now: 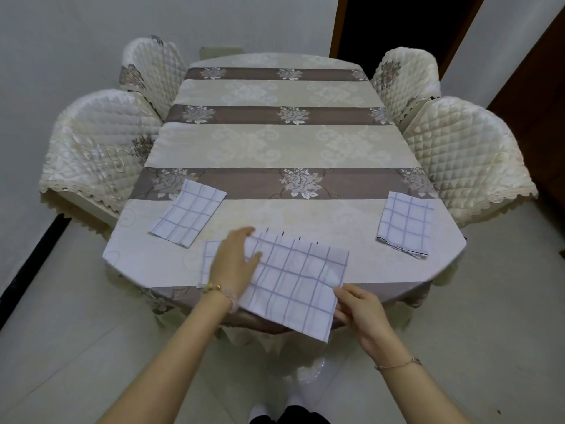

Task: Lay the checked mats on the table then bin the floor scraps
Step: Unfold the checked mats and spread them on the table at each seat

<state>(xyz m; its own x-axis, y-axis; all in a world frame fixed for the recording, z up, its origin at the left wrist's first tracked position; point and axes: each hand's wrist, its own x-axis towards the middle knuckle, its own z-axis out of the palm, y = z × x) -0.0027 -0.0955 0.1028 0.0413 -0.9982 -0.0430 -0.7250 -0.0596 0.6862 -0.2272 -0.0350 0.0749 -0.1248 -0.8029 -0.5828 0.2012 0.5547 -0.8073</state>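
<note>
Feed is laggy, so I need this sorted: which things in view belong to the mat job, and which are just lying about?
Job: near mat, under the left hand and pinched by the right hand; left mat; right mat; table.
Just there: four quilted chairs; dark doorway.

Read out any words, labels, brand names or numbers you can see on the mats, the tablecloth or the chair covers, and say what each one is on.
There is no readable text anywhere in this view.
On the near checked mat: grid lines and short dark ticks along its far edge, no letters.
On the left checked mat and right checked mat: grid lines only.
On the tablecloth: flower and scroll patterns only.
On the chair covers: quilting and flowers, no label visible.
</note>
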